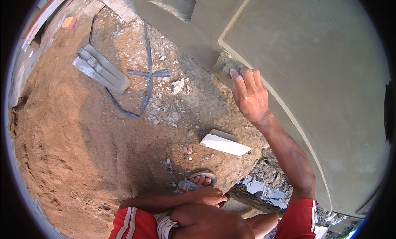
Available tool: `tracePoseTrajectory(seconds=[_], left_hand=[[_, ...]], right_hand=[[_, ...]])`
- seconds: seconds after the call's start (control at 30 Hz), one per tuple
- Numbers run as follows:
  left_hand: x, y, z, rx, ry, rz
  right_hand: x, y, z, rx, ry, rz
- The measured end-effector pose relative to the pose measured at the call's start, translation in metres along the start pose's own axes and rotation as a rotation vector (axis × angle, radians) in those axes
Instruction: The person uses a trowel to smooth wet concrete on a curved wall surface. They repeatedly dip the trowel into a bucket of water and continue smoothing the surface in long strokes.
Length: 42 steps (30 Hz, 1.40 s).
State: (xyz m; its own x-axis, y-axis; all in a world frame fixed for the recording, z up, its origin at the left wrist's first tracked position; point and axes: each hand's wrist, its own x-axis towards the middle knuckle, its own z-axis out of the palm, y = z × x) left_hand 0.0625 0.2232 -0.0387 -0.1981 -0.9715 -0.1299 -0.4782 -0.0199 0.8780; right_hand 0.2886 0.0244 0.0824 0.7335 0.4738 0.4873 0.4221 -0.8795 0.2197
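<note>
My right hand (250,92) reaches up to the grey plastered wall (321,82), its fingers and thumb closed around a small grey block-like pad (229,67). The pad touches the narrow band of plaster beside a pale raised line (284,103); its exact kind is unclear. Resting low across my bent leg, my left hand (208,196) has its fingers loosely stretched out and holds nothing visible. It hangs near my sandalled foot (201,180). A white-edged grey slab (225,143) lies on the ground below my right hand.
A cement-smeared plastering float (101,70) lies on the sandy ground (53,148) at the left. A grey strap (148,80) crosses itself among pale rubble. An orange block (69,22) sits farther off. Wet, muddy debris (268,187) borders the wall's base.
</note>
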Motion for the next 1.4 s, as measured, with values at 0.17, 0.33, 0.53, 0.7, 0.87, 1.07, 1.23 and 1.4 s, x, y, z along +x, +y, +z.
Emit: tracePoseTrajectory(seconds=[0.17, 0.33, 0.53, 0.7, 0.87, 1.07, 1.23, 1.4], left_hand=[[-0.006, 0.010, -0.009, 0.106, 0.034, -0.072], [0.021, -0.029, 0.045, 0.007, 0.060, 0.054], [0.027, -0.030, 0.047, 0.050, 0.051, 0.053], [0.019, -0.025, 0.040, 0.010, 0.043, 0.035], [0.007, -0.001, 0.004, 0.087, -0.044, -0.064], [-0.005, -0.003, 0.039, 0.421, 0.417, -0.206], [0.023, -0.053, 0.139, 0.417, 0.532, -0.378], [0.013, -0.008, 0.038, 0.270, 0.105, -0.203]], right_hand=[[-0.001, -0.001, 0.015, -0.071, -0.152, 0.042], [-0.007, -0.013, 0.004, -0.006, -0.114, -0.013], [0.012, 0.001, 0.005, -0.129, -0.185, 0.015], [0.004, -0.017, 0.012, -0.020, -0.223, -0.019], [0.026, -0.009, 0.013, -0.078, -0.219, 0.077], [0.008, -0.022, -0.003, 0.047, -0.282, 0.042], [0.034, -0.006, -0.059, 0.245, -0.192, 0.241], [0.038, 0.012, -0.046, 0.264, -0.111, 0.294]])
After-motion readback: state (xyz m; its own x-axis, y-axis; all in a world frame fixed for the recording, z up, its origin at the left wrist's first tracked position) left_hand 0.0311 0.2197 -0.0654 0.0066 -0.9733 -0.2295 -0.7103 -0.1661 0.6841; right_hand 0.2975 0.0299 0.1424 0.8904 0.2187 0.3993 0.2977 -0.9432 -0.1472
